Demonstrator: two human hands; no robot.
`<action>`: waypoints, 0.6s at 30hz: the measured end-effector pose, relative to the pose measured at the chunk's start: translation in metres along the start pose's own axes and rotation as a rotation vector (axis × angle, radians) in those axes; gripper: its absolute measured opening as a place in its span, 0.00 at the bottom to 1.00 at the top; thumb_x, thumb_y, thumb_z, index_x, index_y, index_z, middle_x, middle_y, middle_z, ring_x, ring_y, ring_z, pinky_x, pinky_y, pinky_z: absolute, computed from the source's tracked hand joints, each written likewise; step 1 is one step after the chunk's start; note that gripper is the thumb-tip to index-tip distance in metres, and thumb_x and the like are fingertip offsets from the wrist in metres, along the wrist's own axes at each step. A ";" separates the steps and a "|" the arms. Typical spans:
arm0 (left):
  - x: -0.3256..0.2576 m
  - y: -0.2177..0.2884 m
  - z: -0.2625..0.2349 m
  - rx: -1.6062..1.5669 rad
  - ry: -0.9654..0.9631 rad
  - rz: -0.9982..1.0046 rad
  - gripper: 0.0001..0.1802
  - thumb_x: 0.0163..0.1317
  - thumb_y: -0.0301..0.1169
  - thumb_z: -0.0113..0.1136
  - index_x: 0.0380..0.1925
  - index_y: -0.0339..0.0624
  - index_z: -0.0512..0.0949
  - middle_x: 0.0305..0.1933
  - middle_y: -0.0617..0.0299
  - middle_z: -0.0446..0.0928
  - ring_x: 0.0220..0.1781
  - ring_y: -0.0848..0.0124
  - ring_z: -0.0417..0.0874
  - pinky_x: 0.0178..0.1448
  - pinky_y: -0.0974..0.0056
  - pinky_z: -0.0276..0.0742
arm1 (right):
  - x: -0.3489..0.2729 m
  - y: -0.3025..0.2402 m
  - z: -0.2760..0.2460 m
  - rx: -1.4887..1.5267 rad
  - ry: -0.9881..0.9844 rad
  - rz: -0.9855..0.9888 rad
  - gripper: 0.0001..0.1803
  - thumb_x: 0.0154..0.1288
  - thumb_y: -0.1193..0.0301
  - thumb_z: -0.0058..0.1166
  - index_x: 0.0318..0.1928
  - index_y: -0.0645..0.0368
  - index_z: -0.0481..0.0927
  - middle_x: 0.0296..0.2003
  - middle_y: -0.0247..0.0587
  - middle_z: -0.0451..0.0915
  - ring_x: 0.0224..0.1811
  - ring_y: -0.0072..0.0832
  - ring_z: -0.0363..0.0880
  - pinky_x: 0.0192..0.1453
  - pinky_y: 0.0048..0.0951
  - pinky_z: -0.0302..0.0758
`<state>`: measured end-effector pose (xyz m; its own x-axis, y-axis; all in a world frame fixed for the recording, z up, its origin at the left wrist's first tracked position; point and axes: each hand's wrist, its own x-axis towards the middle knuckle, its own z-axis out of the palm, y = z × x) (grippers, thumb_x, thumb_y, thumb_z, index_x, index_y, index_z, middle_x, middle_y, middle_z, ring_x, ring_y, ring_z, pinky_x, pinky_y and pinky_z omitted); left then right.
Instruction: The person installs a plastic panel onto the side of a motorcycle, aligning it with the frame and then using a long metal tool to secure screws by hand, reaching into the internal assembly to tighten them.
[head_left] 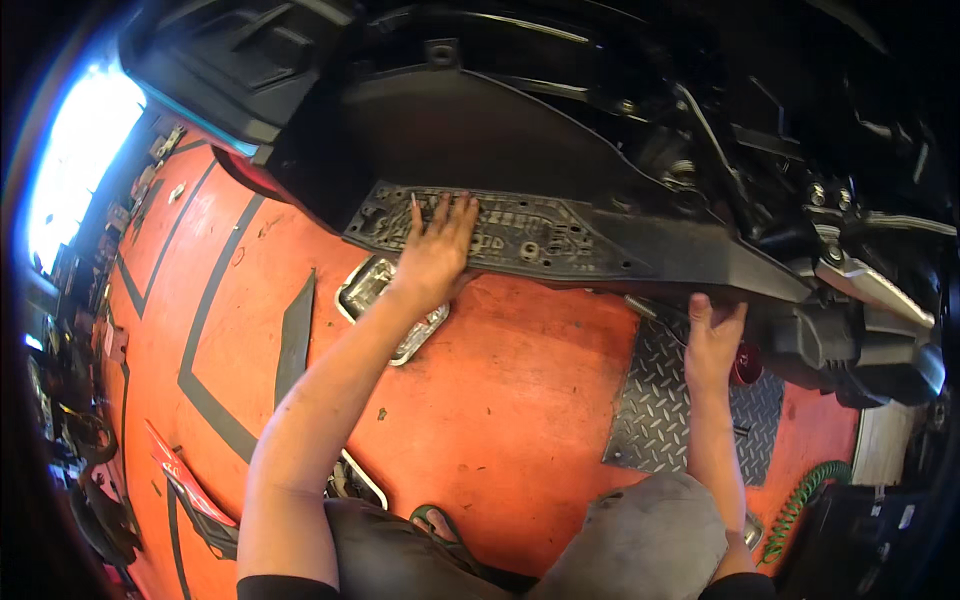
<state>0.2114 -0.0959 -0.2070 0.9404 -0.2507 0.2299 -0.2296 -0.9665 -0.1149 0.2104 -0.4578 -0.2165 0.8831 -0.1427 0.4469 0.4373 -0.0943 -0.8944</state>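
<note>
A black plastic footboard panel (690, 245) with a dirty, ribbed foot area runs along the lower side of a scooter (560, 80). On the ribbed area my left hand (437, 250) lies flat, its fingers stretched out and slightly apart. Farther right, my right hand (712, 345) grips the panel's lower edge. Its thumb points up against the panel, while some fingers are hidden beneath. Partly behind my left wrist, a silver metal tray (355, 297) rests on the floor; what it holds is hard to make out.
Around me on the orange floor (510, 370) lie a black strip-shaped panel (293, 340), a red-and-black body part (190, 485) and a diamond-pattern plate (645, 420). A red round object (746, 365) sits near my right wrist. Right of my knee are a green coiled hose (800, 510) and a black case (840, 545).
</note>
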 end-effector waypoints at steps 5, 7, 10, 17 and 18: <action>-0.033 -0.024 0.011 -0.075 0.226 -0.225 0.50 0.42 0.21 0.68 0.69 0.35 0.58 0.74 0.48 0.60 0.80 0.54 0.54 0.81 0.36 0.39 | -0.001 -0.011 0.002 -0.063 0.023 -0.030 0.38 0.67 0.57 0.64 0.66 0.64 0.61 0.59 0.44 0.71 0.62 0.29 0.69 0.70 0.31 0.60; -0.037 -0.040 0.017 -0.159 0.226 -0.184 0.47 0.43 0.19 0.65 0.68 0.36 0.60 0.73 0.48 0.61 0.79 0.54 0.54 0.80 0.36 0.40 | -0.004 -0.010 0.002 -0.098 0.037 -0.070 0.37 0.68 0.56 0.63 0.66 0.65 0.61 0.59 0.44 0.70 0.62 0.29 0.69 0.70 0.31 0.59; -0.038 -0.045 0.015 -0.298 0.231 -0.144 0.42 0.43 0.17 0.59 0.65 0.40 0.65 0.73 0.47 0.61 0.79 0.54 0.56 0.79 0.38 0.44 | -0.011 -0.001 0.002 -0.109 0.079 -0.114 0.41 0.71 0.52 0.58 0.70 0.68 0.59 0.66 0.48 0.68 0.69 0.33 0.64 0.73 0.33 0.55; -0.033 -0.047 0.016 -0.316 0.134 -0.122 0.45 0.48 0.20 0.62 0.70 0.41 0.60 0.78 0.48 0.54 0.81 0.54 0.52 0.79 0.44 0.47 | -0.007 -0.001 -0.016 -0.332 0.039 -0.064 0.40 0.72 0.50 0.56 0.68 0.70 0.61 0.66 0.50 0.68 0.70 0.36 0.64 0.75 0.34 0.54; -0.034 -0.049 0.016 -0.319 0.132 -0.125 0.45 0.48 0.20 0.62 0.70 0.41 0.60 0.78 0.48 0.54 0.81 0.54 0.52 0.79 0.44 0.47 | -0.008 0.005 -0.018 -0.297 0.052 -0.043 0.40 0.72 0.49 0.55 0.68 0.70 0.62 0.66 0.50 0.68 0.70 0.36 0.64 0.75 0.35 0.54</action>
<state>0.1945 -0.0389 -0.2249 0.9306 -0.1140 0.3478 -0.2007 -0.9536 0.2245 0.2028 -0.4745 -0.2240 0.8517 -0.1819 0.4914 0.3986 -0.3840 -0.8329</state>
